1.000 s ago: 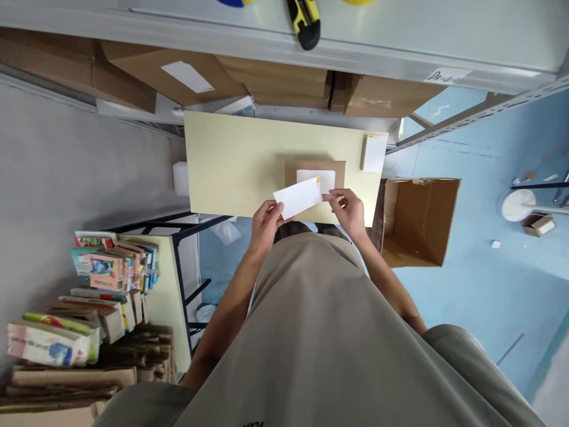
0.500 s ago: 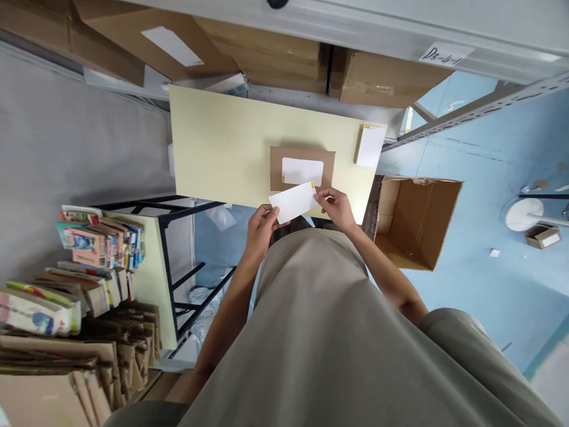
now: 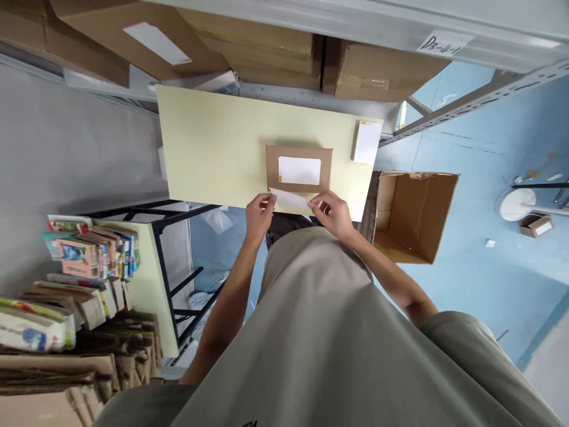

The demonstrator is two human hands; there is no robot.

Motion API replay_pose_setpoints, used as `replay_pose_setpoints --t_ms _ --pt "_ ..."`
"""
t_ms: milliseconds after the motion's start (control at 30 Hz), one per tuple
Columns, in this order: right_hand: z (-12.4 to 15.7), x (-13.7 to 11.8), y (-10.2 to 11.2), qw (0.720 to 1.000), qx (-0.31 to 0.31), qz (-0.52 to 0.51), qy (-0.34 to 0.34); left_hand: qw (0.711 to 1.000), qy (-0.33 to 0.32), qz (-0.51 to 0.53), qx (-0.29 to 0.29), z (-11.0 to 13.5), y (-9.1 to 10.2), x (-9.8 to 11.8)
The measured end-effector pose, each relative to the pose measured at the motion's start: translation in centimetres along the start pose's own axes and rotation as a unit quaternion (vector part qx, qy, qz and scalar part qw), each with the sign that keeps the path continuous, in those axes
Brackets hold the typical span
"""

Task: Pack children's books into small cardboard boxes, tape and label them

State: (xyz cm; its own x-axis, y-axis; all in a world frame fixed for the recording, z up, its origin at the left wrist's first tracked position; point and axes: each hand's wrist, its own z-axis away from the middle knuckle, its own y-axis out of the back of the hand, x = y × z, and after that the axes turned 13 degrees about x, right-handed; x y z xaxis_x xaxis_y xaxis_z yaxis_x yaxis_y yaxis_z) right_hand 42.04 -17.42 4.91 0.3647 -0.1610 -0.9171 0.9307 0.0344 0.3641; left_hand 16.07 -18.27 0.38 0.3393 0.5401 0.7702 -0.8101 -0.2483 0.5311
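A white label (image 3: 291,200) is stretched between my two hands, tilted, just in front of a small cardboard box. My left hand (image 3: 260,218) pinches its left end; my right hand (image 3: 333,214) pinches its right end with thumb and fingertips. The cardboard box (image 3: 272,169) lies on the pale yellow tabletop (image 3: 213,148), with a white label (image 3: 299,171) on its upper face that bears a small yellow mark. Near the tabletop's right end rests a stack of white labels (image 3: 367,142).
An open cardboard carton (image 3: 411,219) stands on the blue floor right of the table. Behind the table, large cartons (image 3: 275,44) fill a metal shelf (image 3: 377,26). To the left are books (image 3: 95,252) and folded cardboard (image 3: 57,367), by a black table frame (image 3: 164,261).
Both hands have turned the held label, so its face now tips away and looks narrower. Its right end has dropped lower, clear of the label on the box.
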Motion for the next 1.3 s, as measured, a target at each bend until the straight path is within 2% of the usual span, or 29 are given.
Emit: replay_pose_setpoints --t_ms 100,200,367,500,833,1300 --pt "-1.9 0.9 -0.1 0.996 0.071 0.009 -0.048 0.995 -0.092 -0.032 -0.010 -3.4 -1.0 1.9" --pt "-4.1 2.6 -0.8 0.990 0.113 0.011 -0.078 0.986 -0.152 -0.064 -0.029 -6.8 -2.3 3.1" --pt "-6.3 5.0 -2.5 0.986 0.133 0.049 -0.088 0.983 -0.148 -0.088 -0.062 -10.0 -4.2 3.1" --pt "-6.6 5.8 -3.3 0.983 0.142 0.089 -0.080 0.984 -0.144 -0.077 -0.068 -10.4 -4.4 2.6" --pt "-6.8 6.3 -3.6 0.978 0.141 0.139 -0.065 0.985 -0.150 -0.060 -0.067 -9.8 -4.4 1.9" --pt "-8.0 5.7 -4.2 0.966 0.132 0.193 -0.106 0.984 -0.154 -0.075 -0.056 -10.2 -5.0 1.7"
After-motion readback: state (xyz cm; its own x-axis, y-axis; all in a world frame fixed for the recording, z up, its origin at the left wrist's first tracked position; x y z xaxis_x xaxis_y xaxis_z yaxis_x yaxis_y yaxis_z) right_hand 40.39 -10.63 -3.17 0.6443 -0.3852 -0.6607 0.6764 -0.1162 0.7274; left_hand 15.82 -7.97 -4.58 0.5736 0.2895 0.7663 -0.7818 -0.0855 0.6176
